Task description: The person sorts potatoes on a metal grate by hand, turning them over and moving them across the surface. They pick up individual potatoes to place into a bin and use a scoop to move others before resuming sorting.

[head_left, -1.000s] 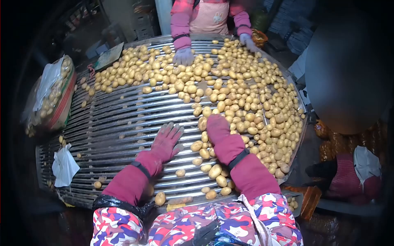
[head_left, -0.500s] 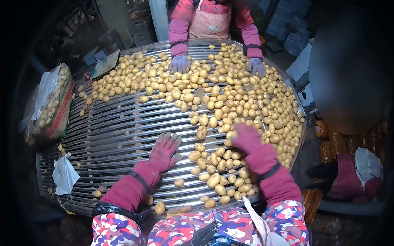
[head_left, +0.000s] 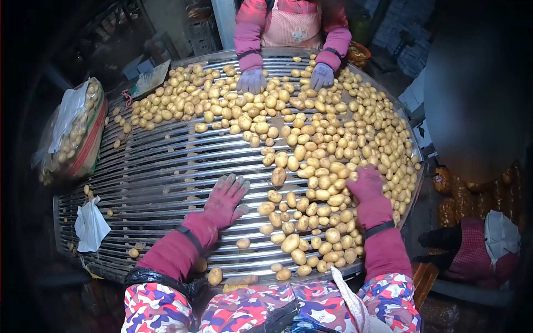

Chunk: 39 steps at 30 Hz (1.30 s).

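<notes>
My left hand [head_left: 226,201], in a dusty maroon glove, lies flat on the metal bars of the sorting grate [head_left: 166,191], fingers spread, holding nothing. Just right of it begins a broad heap of small yellow potatoes [head_left: 333,191]. Over the right part of that heap is my right hand [head_left: 366,183], also gloved, its fingers bent down among the potatoes. The fingertips are hidden, so I cannot see whether a potato is in them. A larger brownish potato [head_left: 278,177] lies between my two hands. One loose potato [head_left: 243,243] rests on the bars below my left hand.
Across the grate, a co-worker's grey-gloved hands [head_left: 251,81] [head_left: 322,76] touch the potatoes. A filled sack [head_left: 75,130] stands at the left edge, with a white bag [head_left: 91,225] below it. Another person [head_left: 477,244] is low at the right, near filled net bags [head_left: 461,200].
My right hand has moved right and slightly down over the potatoes. The co-worker's hand on the right has shifted left, closer to the other one. My left hand stays flat on the bars.
</notes>
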Each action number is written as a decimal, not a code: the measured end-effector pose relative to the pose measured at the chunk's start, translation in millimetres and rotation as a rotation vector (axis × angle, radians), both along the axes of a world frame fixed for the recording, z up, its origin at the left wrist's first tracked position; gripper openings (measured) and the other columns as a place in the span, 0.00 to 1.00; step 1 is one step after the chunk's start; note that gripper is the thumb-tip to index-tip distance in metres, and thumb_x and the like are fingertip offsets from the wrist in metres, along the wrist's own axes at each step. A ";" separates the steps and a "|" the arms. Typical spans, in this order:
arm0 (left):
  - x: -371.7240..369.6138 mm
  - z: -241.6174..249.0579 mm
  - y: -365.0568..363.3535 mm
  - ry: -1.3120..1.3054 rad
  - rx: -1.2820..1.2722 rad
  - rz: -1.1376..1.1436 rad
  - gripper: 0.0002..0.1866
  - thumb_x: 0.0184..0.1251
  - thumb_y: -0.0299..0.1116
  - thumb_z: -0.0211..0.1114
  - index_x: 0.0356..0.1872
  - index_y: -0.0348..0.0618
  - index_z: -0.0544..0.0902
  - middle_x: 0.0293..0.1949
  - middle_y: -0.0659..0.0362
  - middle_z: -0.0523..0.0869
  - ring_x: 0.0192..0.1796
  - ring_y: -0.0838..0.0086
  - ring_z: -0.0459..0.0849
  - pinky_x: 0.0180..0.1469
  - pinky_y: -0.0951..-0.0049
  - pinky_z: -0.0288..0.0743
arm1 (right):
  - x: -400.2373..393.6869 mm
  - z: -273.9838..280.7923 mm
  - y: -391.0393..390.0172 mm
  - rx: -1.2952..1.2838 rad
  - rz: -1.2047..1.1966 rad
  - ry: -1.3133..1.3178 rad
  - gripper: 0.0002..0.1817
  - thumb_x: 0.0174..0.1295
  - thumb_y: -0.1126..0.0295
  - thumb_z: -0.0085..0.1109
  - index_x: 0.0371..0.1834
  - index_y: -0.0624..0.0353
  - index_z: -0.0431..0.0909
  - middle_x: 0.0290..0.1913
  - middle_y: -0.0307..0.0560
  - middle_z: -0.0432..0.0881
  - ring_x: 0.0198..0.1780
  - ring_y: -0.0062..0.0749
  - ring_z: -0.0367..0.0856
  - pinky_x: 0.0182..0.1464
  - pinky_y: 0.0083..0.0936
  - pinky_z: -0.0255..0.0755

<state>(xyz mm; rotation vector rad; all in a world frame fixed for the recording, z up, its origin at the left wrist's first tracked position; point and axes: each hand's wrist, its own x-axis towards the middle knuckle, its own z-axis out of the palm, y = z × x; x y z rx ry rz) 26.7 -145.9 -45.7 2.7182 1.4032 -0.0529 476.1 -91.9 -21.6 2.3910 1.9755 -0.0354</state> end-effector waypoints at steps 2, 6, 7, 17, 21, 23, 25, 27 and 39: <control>1.6 2.7 0.4 0.031 -0.012 0.010 0.40 0.72 0.59 0.53 0.79 0.50 0.58 0.78 0.49 0.62 0.80 0.50 0.55 0.81 0.48 0.44 | -14.7 -4.4 -8.5 -0.005 0.090 0.130 0.35 0.47 0.44 0.71 0.57 0.52 0.82 0.60 0.54 0.74 0.60 0.53 0.75 0.57 0.45 0.76; 1.2 -0.4 1.0 0.049 -0.007 0.012 0.41 0.72 0.59 0.54 0.80 0.50 0.57 0.78 0.50 0.62 0.81 0.50 0.53 0.81 0.48 0.43 | -27.6 16.0 -32.8 -0.009 -0.105 1.305 0.28 0.62 0.49 0.67 0.55 0.60 0.82 0.52 0.50 0.80 0.47 0.35 0.83 0.50 0.27 0.79; 1.7 1.6 0.4 0.046 -0.021 0.020 0.41 0.72 0.59 0.54 0.80 0.50 0.58 0.78 0.50 0.62 0.81 0.51 0.53 0.81 0.48 0.43 | -34.9 33.6 -41.6 -0.047 -0.163 1.679 0.26 0.66 0.51 0.64 0.55 0.63 0.81 0.50 0.47 0.80 0.44 0.32 0.83 0.46 0.23 0.79; 2.3 -0.1 1.5 0.018 -0.011 -0.007 0.41 0.71 0.57 0.57 0.80 0.50 0.58 0.78 0.50 0.62 0.81 0.51 0.53 0.82 0.49 0.42 | -46.5 33.1 -114.7 0.164 -0.193 2.640 0.38 0.74 0.36 0.40 0.67 0.62 0.66 0.65 0.60 0.73 0.69 0.61 0.71 0.64 0.70 0.72; 4.4 4.4 0.7 -0.019 -0.054 0.004 0.42 0.68 0.53 0.61 0.79 0.48 0.59 0.78 0.48 0.61 0.81 0.48 0.52 0.81 0.46 0.44 | -42.5 29.0 -149.7 0.255 -0.087 2.729 0.42 0.71 0.30 0.38 0.59 0.64 0.74 0.63 0.59 0.75 0.69 0.60 0.71 0.65 0.72 0.69; 0.6 -1.9 2.7 -0.004 0.003 -0.001 0.43 0.68 0.55 0.60 0.80 0.51 0.57 0.78 0.50 0.62 0.81 0.50 0.53 0.81 0.47 0.43 | -36.4 30.3 -166.5 0.251 -0.075 2.867 0.44 0.69 0.28 0.37 0.56 0.63 0.76 0.65 0.59 0.75 0.70 0.61 0.70 0.67 0.73 0.67; 0.1 -5.6 3.0 -0.026 0.024 -0.001 0.43 0.67 0.53 0.62 0.80 0.50 0.58 0.77 0.48 0.63 0.81 0.50 0.54 0.81 0.47 0.44 | -37.4 41.6 -188.3 0.367 -0.340 2.687 0.45 0.68 0.27 0.37 0.54 0.62 0.78 0.65 0.60 0.75 0.70 0.62 0.69 0.67 0.74 0.66; -0.3 -7.1 4.0 -0.017 0.035 -0.015 0.43 0.67 0.51 0.62 0.80 0.49 0.58 0.77 0.47 0.63 0.80 0.49 0.54 0.81 0.47 0.44 | -33.5 41.4 -210.7 0.421 -0.278 2.771 0.43 0.69 0.28 0.39 0.53 0.62 0.78 0.65 0.60 0.75 0.71 0.60 0.69 0.66 0.71 0.69; -8.4 -19.2 12.3 -0.051 0.094 -0.144 0.37 0.73 0.49 0.54 0.79 0.44 0.61 0.78 0.45 0.61 0.81 0.45 0.53 0.81 0.47 0.43 | -6.7 -48.7 -454.1 0.560 -0.959 2.301 0.41 0.70 0.27 0.33 0.41 0.57 0.79 0.42 0.53 0.81 0.47 0.47 0.81 0.53 0.59 0.78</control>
